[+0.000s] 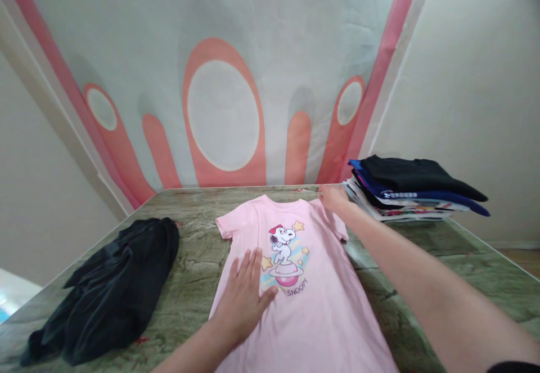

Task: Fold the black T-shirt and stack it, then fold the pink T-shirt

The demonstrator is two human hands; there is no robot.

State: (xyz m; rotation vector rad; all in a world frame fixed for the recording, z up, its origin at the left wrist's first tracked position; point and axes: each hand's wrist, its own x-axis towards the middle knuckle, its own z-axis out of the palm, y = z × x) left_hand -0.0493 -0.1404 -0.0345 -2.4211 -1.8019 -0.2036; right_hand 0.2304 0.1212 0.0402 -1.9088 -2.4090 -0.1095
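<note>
A pink short-sleeved shirt (324,317) with a cartoon dog print lies spread face up on the wood-patterned table, its collar toward the far edge. My left hand (244,294) rests flat on the shirt's left side beside the print, fingers spread. Reaching to the far right, my right hand (334,197) is at the shoulder of the right sleeve; its fingertips are small and blurred, so whether they pinch the cloth is unclear.
A crumpled black garment (126,288) lies at the left of the table (194,249). Folded clothes (413,179) are stacked at the far right. Behind the table's far edge stands a wall with a pink and white pattern.
</note>
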